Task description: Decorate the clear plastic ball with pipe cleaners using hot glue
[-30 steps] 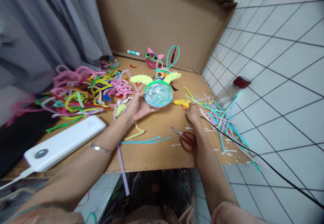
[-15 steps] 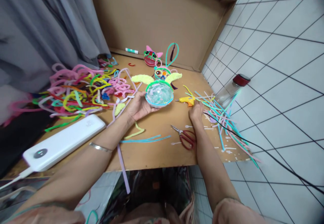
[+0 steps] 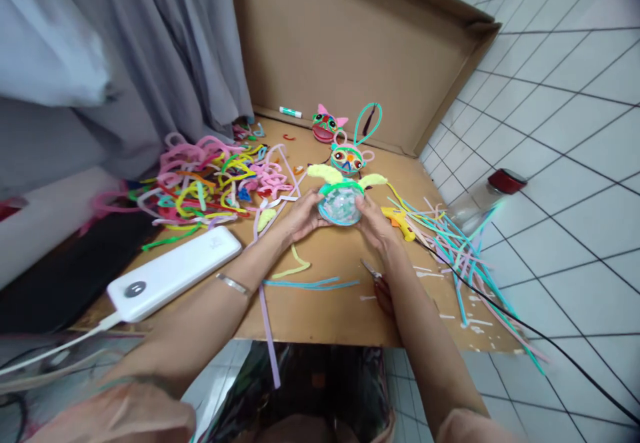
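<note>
A round, pale green and white bowl-shaped piece, with a green upper rim, a blue lower rim and two fuzzy yellow ear-like strips, is held up over the table. My left hand grips its left side, fingers wrapped round the edge. On its right side my right hand is closed, thumb on the rim. A yellow glue gun lies just right of my right hand. Red-handled scissors are partly hidden by my right forearm. Behind the piece sits a decorated face with pink loops.
Left on the table are a heap of coloured pipe cleaners and a white power bank. More strips, a black cable and a red-lidded jar are at right. A pink-eared face stands at the back.
My right hand has let go of the glue gun and taken hold of the bowl-shaped piece. The glue gun now lies turned the other way. The view has shifted.
</note>
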Action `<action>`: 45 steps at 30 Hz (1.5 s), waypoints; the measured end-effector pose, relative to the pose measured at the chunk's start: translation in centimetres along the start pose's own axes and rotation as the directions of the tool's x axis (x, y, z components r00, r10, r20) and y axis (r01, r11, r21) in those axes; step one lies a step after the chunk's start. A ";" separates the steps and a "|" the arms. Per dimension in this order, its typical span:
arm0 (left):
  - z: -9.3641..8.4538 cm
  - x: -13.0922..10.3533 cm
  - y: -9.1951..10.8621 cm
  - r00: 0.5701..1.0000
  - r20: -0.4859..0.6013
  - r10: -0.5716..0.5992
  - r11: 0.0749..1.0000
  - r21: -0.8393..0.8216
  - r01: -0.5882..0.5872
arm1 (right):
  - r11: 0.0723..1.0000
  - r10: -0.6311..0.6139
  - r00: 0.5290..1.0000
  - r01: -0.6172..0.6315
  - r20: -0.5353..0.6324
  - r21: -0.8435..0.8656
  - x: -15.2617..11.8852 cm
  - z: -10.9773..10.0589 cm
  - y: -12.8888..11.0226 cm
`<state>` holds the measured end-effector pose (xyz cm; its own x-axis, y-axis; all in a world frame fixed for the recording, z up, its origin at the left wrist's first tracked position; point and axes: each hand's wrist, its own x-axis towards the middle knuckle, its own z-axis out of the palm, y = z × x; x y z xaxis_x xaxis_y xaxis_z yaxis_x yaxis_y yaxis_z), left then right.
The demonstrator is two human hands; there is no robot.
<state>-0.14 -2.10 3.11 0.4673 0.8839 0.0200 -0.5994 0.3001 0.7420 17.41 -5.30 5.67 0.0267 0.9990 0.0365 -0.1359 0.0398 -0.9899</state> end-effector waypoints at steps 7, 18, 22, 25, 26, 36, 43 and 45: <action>0.9 -0.6 -0.5 0.999 -0.019 0.033 0.998 0.058 -0.032 | 0.980 0.058 0.997 -0.065 0.041 0.186 -0.3 0.7 -0.2; 1.4 -0.9 -0.9 1.000 -0.010 0.016 0.987 0.160 -0.014 | 0.975 0.058 0.996 -0.044 -0.062 0.218 -0.3 -0.1 0.6; 1.1 -0.8 -0.6 1.000 0.019 -0.011 0.990 0.142 0.008 | 0.975 0.048 0.997 -0.033 -0.063 0.219 -0.3 0.0 0.7; 1.0 -0.8 -0.3 0.999 0.040 -0.032 0.992 0.121 0.027 | 0.975 0.040 0.998 -0.027 -0.056 0.221 -0.4 0.1 0.5; 1.0 -0.8 -0.2 0.998 0.047 -0.033 0.993 0.119 0.028 | 0.975 0.041 0.997 -0.027 -0.058 0.220 -0.4 0.1 0.5; 0.6 -0.8 0.1 0.998 0.058 0.000 0.989 0.145 -0.009 | 0.971 0.055 0.997 -0.042 -0.050 0.234 -0.4 0.3 0.3; 0.5 -0.7 -0.4 0.998 0.031 0.054 0.985 0.162 -0.058 | 0.971 0.054 0.997 -0.039 -0.057 0.236 -0.6 0.3 0.2; 0.4 -0.6 -0.6 0.997 0.022 0.075 0.983 0.169 -0.078 | 0.972 0.054 0.997 -0.041 -0.053 0.230 -0.6 0.3 0.2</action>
<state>0.26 -2.97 2.93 0.4351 0.8958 0.0906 -0.5159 0.1656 0.8405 17.07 -5.91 5.47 0.0719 0.9971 -0.0247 -0.3608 0.0029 -0.9326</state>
